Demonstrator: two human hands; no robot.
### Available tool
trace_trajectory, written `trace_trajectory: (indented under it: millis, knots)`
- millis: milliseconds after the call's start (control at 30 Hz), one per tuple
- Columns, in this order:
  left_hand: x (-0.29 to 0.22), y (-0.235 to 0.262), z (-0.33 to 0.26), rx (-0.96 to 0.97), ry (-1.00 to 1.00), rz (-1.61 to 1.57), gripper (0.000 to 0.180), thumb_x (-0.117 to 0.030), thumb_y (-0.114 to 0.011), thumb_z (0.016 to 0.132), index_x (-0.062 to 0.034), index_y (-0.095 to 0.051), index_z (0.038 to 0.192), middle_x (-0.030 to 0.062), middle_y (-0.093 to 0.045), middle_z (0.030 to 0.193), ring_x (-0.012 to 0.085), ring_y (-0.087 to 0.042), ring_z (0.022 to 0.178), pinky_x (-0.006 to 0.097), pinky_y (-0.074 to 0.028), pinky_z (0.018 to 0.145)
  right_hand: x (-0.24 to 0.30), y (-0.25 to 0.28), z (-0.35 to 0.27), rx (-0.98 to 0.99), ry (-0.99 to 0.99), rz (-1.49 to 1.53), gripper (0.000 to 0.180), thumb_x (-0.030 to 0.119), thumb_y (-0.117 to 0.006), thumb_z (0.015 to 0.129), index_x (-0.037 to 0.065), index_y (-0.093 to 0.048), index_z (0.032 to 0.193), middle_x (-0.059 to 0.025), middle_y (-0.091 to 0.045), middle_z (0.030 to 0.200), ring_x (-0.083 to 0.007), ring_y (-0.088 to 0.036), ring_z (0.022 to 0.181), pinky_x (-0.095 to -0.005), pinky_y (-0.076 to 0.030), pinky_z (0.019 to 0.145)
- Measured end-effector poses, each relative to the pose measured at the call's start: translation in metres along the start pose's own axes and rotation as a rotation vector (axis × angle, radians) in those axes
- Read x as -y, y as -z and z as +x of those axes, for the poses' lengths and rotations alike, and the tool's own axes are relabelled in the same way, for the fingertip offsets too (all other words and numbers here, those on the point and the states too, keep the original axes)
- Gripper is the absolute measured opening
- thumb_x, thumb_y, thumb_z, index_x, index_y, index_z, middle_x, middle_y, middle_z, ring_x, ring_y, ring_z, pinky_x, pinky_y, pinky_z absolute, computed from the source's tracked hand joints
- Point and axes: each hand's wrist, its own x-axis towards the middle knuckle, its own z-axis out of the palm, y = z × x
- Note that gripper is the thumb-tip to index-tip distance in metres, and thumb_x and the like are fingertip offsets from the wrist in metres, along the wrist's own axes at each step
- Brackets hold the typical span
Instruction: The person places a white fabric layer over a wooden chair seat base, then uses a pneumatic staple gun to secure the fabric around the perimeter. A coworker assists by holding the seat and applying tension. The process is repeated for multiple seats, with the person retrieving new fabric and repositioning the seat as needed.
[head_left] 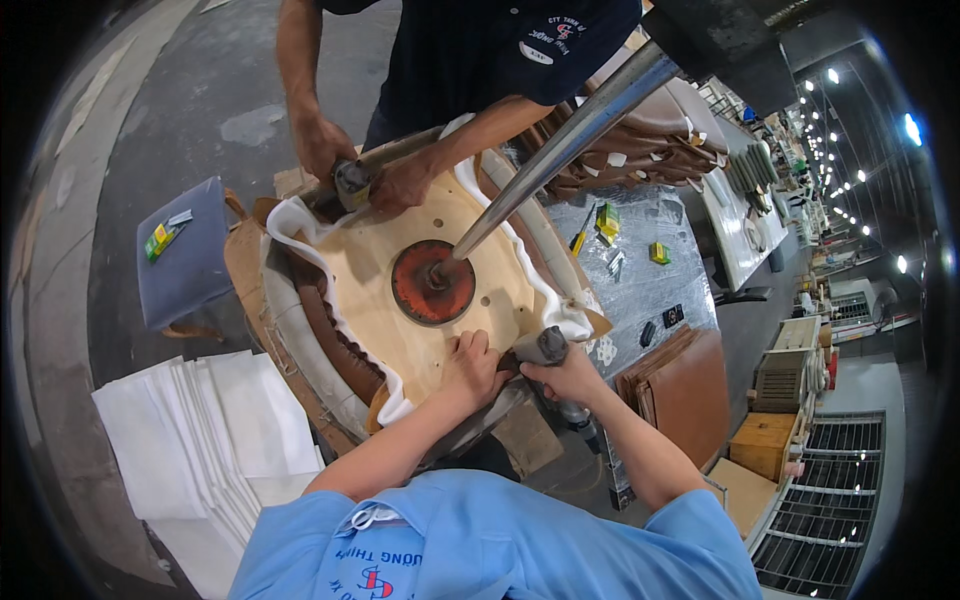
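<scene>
A pale plywood seat panel (pixel 400 245) lies in a padded seat frame with white wadding (pixel 540 280) and brown leather (pixel 330 320) round its rim. A red round press plate (pixel 415 275) on a metal rod (pixel 565 140) rests on its middle. At the near edge my left hand (pixel 472 368) is closed, fingers bent over the plywood, gripping the dark edge of the seat cover. My right hand (pixel 572 378) is wrapped round a grey staple gun (pixel 542 346), its nose at that same edge. Opposite, a co-worker's hands (pixel 400 185) hold another staple gun (pixel 352 182) at the far edge.
White sheets (pixel 210 430) are stacked at lower left, near a grey-blue padded seat (pixel 190 255) carrying a small box. On the right, a plastic-covered table (pixel 640 235) holds small yellow-green boxes, staple strips and brown leather panels (pixel 690 385). More brown leather (pixel 640 125) lies piled beyond.
</scene>
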Motion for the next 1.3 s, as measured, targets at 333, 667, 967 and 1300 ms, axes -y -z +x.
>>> trace_trajectory:
  millis: [333,667,967,1300]
  knots:
    - [0.005,-0.002,0.002,-0.103,-0.007,-0.08,0.012,-0.022,-0.078,0.09,-0.0102,-0.077,0.093,0.0128,-0.059,0.109,0.0341,-0.055,0.112,0.051,-0.042,0.098,-0.001,-0.006,-0.003,0.086,-0.01,0.073,0.03,0.02,-0.089,0.096,-0.001,-0.074,0.111,-0.0029,-0.07,0.078,-0.0111,-0.062,0.055,-0.0306,-0.049,0.047]
    - [0.008,0.008,-0.011,-0.122,-0.032,0.006,0.022,-0.032,-0.084,0.088,-0.0106,-0.076,0.091,0.0103,-0.059,0.108,0.0326,-0.054,0.111,0.05,-0.038,0.099,-0.001,-0.006,-0.003,0.057,0.02,0.058,0.033,0.023,-0.089,0.096,0.001,-0.076,0.116,-0.0016,-0.072,0.079,-0.0103,-0.063,0.054,-0.0302,-0.051,0.049]
    - [0.013,0.005,-0.01,-0.166,-0.045,-0.012,0.017,-0.029,-0.082,0.089,-0.013,-0.076,0.092,0.0099,-0.058,0.108,0.0311,-0.054,0.112,0.049,-0.038,0.1,0.005,-0.014,-0.003,0.134,0.014,0.064,0.029,0.02,-0.087,0.098,-0.001,-0.074,0.113,-0.0025,-0.07,0.08,-0.0111,-0.061,0.054,-0.0309,-0.048,0.048]
    - [0.015,0.018,-0.021,-0.003,0.022,0.043,0.024,-0.034,-0.083,0.09,-0.0122,-0.079,0.098,0.0103,-0.06,0.112,0.0314,-0.054,0.117,0.049,-0.037,0.105,0.006,-0.018,-0.009,0.081,0.049,0.053,0.032,0.022,-0.086,0.098,-0.001,-0.074,0.117,-0.0036,-0.072,0.086,-0.011,-0.061,0.055,-0.0294,-0.049,0.05]
